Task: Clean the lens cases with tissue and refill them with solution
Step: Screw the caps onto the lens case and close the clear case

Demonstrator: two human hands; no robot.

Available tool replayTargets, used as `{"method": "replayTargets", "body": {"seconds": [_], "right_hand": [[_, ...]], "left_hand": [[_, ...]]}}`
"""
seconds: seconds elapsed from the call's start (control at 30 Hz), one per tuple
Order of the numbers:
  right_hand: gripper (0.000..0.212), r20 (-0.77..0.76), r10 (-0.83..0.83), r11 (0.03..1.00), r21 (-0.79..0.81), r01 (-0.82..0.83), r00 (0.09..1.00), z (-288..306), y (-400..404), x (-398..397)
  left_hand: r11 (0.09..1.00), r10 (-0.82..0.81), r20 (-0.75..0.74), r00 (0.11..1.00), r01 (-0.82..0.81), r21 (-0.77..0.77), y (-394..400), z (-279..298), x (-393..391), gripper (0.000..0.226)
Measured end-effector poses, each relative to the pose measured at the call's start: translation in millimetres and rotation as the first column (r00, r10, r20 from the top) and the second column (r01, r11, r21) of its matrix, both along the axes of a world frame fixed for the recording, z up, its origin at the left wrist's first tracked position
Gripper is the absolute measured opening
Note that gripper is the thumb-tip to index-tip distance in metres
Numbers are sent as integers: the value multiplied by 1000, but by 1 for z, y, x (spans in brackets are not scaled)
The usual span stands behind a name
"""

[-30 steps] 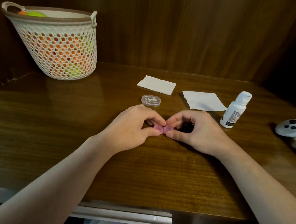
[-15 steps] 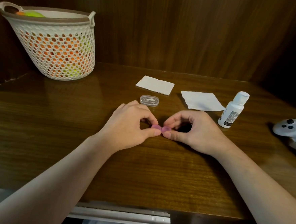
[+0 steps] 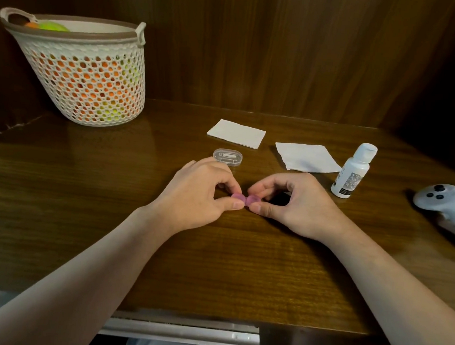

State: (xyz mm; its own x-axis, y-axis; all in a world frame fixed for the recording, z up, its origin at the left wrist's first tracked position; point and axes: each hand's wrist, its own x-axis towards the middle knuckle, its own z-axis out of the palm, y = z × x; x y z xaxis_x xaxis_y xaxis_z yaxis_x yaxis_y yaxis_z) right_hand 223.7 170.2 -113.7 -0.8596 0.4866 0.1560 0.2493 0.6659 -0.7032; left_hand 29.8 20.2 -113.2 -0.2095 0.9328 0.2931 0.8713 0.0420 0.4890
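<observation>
Two hands pinch the pink case (image 3: 245, 199) at the middle of your table (image 3: 57, 201): your left hand (image 3: 198, 194) grips its left cap, your right hand (image 3: 294, 204) the right, as they did a second ago. Behind lie a clear box (image 3: 227, 157), two tissues (image 3: 236, 133) and the bottle (image 3: 353, 171); a basket (image 3: 80, 70) stands far left, a controller (image 3: 445, 203) at the right edge.

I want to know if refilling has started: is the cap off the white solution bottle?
No, the white solution bottle stands upright with its cap on, untouched to the right of the right hand.
</observation>
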Motion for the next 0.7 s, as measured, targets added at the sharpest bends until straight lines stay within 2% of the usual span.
{"method": "replayTargets", "body": {"seconds": [0.13,0.23,0.37,0.47,0.53,0.63,0.7], "right_hand": [[27,-10,-18,1000,21,18,1000,1,-1,-2],[32,6,-2,999,35,2,1000,2,0,-4],[43,12,23,998,64,-23,1000,3,3,-5],[26,-63,-30,995,91,35,998,9,14,-15],[16,-88,-72,992,99,81,993,12,23,-30],[18,-69,-100,982,156,110,993,14,34,-60],[22,-37,-92,974,203,98,995,13,38,-79]], "left_hand": [[999,42,-18,999,-42,12,-3,-1,-2,24],[999,32,5,999,-32,3,-8,0,-7,36],[997,31,95,995,-38,69,-6,8,-17,29],[981,142,116,983,-156,118,5,14,-30,11],[962,219,151,964,-239,133,16,15,-39,19],[933,314,152,937,-335,133,35,12,-50,27],[929,339,139,930,-354,105,44,7,-58,15]]}}
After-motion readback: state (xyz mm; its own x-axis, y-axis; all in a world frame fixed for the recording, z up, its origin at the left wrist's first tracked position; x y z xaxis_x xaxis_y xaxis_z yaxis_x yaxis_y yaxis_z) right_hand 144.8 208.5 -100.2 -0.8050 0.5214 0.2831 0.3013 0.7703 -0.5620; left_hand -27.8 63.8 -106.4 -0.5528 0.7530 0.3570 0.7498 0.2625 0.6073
